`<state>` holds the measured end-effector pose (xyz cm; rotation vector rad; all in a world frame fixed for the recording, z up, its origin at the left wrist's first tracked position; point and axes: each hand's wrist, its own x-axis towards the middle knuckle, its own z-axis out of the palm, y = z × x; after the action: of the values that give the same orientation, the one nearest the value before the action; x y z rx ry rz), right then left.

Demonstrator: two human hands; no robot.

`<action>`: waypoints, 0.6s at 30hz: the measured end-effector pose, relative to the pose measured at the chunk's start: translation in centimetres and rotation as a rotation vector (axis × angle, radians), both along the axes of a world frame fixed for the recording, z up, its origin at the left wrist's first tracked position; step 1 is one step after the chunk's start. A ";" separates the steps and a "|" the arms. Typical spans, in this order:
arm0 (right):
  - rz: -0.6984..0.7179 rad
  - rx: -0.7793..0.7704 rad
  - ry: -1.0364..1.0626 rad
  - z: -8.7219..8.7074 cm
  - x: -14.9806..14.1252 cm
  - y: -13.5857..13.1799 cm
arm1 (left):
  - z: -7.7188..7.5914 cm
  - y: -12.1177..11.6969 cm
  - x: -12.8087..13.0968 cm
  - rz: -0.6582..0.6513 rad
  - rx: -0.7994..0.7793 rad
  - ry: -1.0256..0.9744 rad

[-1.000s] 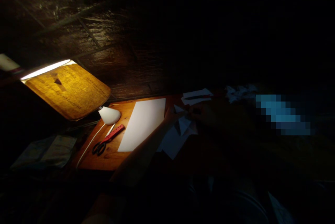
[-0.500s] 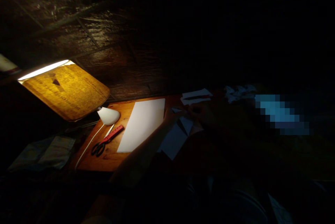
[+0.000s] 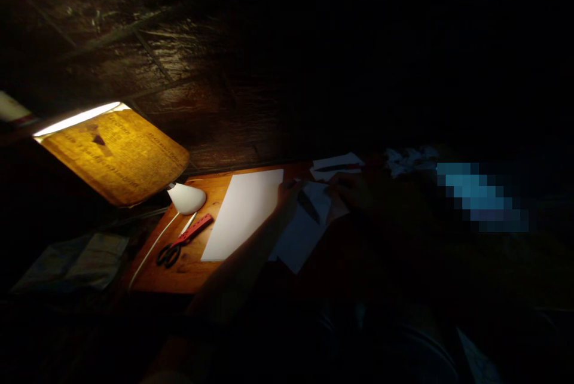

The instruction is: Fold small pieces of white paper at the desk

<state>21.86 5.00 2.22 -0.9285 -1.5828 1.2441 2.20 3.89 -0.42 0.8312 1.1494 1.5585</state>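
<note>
Both hands are in dim light at the far side of the table. My left hand [image 3: 289, 191] is closed on the left edge of a white sheet of paper [image 3: 319, 194]. On the opposite edge my right hand [image 3: 348, 190] is closed too, its fingers partly lost in shadow. The sheet looks partly folded, and a dark slit-like shadow crosses it. Below it, towards me, lies more white paper [image 3: 295, 247]; whether it is the same piece I cannot tell.
A lit lamp with a yellow shade [image 3: 119, 157] stands at the left on its white base [image 3: 187, 199]. Scissors [image 3: 168, 255], a red perforated strip [image 3: 196, 229] and a large white sheet [image 3: 244, 213] lie nearby. Paper pieces [image 3: 334, 162] and crumpled paper [image 3: 408, 161] are at the back.
My hands have moved apart, the left one a little left and the right one a little right. The held paper now spreads wider and flatter between them.
</note>
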 end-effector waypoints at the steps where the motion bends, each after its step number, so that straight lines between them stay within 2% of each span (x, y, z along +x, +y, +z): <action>1: 0.002 -0.012 0.004 0.0 0.1 0.1 | 0.1 0.1 -0.1 0.007 0.014 -0.035; 7: 0.027 -0.048 -0.013 0.3 0.5 0.3 | 0.8 0.3 -0.6 -0.012 0.047 -0.182; 13: 0.015 -0.058 -0.020 0.3 0.4 0.3 | 0.5 0.3 -0.6 -0.025 0.016 -0.211; 16: -0.004 -0.086 -0.019 0.7 0.6 0.1 | 0.3 0.2 -0.4 -0.154 -0.003 -0.218; 18: -0.003 -0.096 -0.022 1.1 0.7 -0.1 | 0.1 0.1 -0.3 -0.229 0.042 -0.185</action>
<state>22.60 4.93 3.33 -1.0076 -1.5495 1.3211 1.85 4.01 -0.28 0.7982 0.8596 1.4403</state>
